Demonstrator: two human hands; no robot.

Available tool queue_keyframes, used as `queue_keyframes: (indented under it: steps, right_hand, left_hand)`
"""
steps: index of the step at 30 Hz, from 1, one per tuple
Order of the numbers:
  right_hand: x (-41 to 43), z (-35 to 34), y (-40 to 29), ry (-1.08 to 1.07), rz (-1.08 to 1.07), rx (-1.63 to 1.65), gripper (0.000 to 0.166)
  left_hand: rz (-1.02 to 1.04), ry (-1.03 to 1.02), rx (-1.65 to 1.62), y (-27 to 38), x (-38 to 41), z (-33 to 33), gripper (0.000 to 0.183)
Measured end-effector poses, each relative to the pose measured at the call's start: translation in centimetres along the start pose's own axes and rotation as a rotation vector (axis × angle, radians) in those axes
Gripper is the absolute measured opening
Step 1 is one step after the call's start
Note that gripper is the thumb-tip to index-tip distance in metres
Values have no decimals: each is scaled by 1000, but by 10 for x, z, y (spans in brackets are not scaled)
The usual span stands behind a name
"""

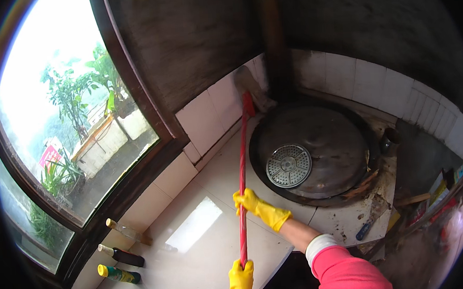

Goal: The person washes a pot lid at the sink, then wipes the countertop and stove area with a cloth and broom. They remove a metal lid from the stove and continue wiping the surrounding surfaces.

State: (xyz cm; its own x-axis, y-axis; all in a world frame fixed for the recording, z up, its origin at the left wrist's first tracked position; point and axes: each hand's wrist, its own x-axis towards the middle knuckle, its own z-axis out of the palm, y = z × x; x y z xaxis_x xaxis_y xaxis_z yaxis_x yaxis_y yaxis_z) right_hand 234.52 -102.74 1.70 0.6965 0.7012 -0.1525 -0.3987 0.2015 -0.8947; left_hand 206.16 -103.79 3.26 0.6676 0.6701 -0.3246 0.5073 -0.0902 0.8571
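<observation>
A red pole (241,159) runs away from me over the white tiled counter. My left hand (240,281), in a yellow rubber glove, grips its near end. Further up, my right hand (254,204), gloved the same way, is closed around the shaft. At the far end a red head with a greyish-brown mop or cloth (252,88) lies against the wall tiles in the corner. Right of the pole sits a large dark round wok or pan (333,139) set into the counter, with a perforated metal steamer disc (288,166) on it.
Three bottles, one clear glass (128,231), one dark (128,257) and one green with a yellow cap (122,274), stand by the window side. A blue-handled tool (364,230) lies near the counter's right edge. A metal cup (390,139) stands beside the pan.
</observation>
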Motion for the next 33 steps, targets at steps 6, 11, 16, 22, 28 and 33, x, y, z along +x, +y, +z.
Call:
queue_keyframes:
  steps: [6, 11, 16, 22, 28, 33]
  right_hand:
    - [-83, 102, 101, -171, 86, 129, 10]
    - [-172, 168, 122, -287, 288, 142, 21]
    - [-210, 166, 111, -334, 319, 212, 19]
    - [-168, 95, 85, -303, 159, 348, 14]
    - [-83, 15, 43, -55, 80, 348, 13]
    - [-27, -49, -34, 190, 64, 221, 17]
  left_hand:
    - [-92, -37, 119, -82, -99, -87, 30]
    - [-228, -105, 146, -79, -154, -124, 27]
    - [-231, -130, 169, -71, -165, -119, 25]
    - [-166, -181, 186, -56, -164, -103, 22]
    - [-33, -152, 66, -50, -69, -37, 6]
    - [-131, -277, 175, 120, -31, 11, 25]
